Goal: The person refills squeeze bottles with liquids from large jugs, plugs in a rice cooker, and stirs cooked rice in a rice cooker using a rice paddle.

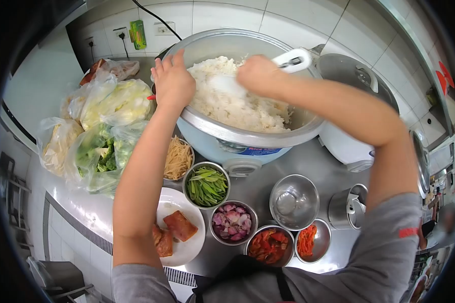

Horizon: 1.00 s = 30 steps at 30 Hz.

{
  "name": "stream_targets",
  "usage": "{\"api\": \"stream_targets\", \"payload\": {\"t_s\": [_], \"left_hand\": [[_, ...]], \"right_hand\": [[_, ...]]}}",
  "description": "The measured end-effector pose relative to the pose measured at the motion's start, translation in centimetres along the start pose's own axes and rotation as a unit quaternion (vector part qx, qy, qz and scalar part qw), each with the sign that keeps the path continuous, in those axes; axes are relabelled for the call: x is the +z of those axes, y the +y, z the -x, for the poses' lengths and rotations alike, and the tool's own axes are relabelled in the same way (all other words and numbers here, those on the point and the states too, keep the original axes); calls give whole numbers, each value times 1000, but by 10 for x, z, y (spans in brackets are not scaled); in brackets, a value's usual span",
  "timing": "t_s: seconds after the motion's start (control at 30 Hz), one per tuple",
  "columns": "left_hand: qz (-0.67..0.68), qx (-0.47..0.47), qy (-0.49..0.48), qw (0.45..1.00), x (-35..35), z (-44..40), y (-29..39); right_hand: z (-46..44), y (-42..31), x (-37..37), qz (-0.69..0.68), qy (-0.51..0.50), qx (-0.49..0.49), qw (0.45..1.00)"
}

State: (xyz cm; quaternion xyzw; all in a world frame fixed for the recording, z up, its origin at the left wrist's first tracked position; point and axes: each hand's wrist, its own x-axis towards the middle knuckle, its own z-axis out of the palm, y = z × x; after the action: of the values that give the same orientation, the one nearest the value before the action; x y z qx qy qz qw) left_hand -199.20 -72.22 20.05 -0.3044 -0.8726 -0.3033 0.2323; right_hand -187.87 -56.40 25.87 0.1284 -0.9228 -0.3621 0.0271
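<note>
A big light-blue rice cooker (pixel 212 132) with a wide metal rim stands in front of me, its pot heaped with white cooked rice (pixel 268 116). My right hand (pixel 259 76) is closed around a white rice paddle (pixel 294 59); the blade is down in the rice and slightly blurred. At the cooker's left rim, my left hand (pixel 174 83) rests with fingers outstretched and apart, holding nothing. Just below it lie bowls of pale shredded strips (pixel 178 157) and cut green vegetable (pixel 206 187).
Bagged broccoli (pixel 103 154) and other bagged vegetables sit left. A plate (pixel 194 247) with browned meat pieces, bowls of chopped purple onion (pixel 231 222) and red strips (pixel 270 246), and an unfilled metal bowl (pixel 294 202) line the near side. A second lidded cooker (pixel 341 144) stands right.
</note>
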Motion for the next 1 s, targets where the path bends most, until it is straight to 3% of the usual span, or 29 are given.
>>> {"api": "stream_targets", "payload": {"t_s": [0.13, 0.2, 0.3, 0.4, 0.47, 0.53, 0.57, 0.63, 0.73, 0.8, 0.87, 0.9, 0.97, 1.0], "left_hand": [[3, 7, 3, 1000, 5, 2, 1], [-10, 12, 4, 1000, 1, 1, 1], [-33, 7, -4, 999, 4, -1, -1], [-22, 16, -8, 1000, 1, 0, 0], [-28, 28, -4, 999, 0, 2, -1], [-22, 47, 3, 999, 4, 4, 3], [-19, 50, 10, 999, 4, 3, 3], [-19, 47, 19, 999, 2, 5, 0], [-8, 41, 13, 999, 1, 3, 0], [20, 43, 25, 999, 1, 4, 0], [14, 42, 26, 999, 4, 4, -1], [10, 45, 35, 998, 4, 4, -1], [4, 44, 30, 999, 4, 2, -2], [-6, 46, 25, 999, 3, 2, 0]], "right_hand": [[-3, 43, -19, 104, 13, 10, 994], [-38, 41, -9, 78, 32, 91, 992], [-38, -18, 26, -15, 1, 74, 997], [9, 4, 18, -51, -48, 77, 995], [25, 43, 9, 26, -83, 14, 996], [22, 79, 20, 77, -46, 108, 990], [17, 97, 37, 79, -47, 109, 990], [-2, 115, 94, 125, -26, 216, 968], [-47, 107, 143, 133, 5, 242, 961], [-87, 79, 116, 120, -22, 130, 984], [-112, 72, 97, 168, 24, 33, 985], [-117, 65, 88, 166, 22, 29, 985], [-110, 54, 66, 103, 144, -22, 984], [-103, 48, 57, 107, 138, -21, 984]]}}
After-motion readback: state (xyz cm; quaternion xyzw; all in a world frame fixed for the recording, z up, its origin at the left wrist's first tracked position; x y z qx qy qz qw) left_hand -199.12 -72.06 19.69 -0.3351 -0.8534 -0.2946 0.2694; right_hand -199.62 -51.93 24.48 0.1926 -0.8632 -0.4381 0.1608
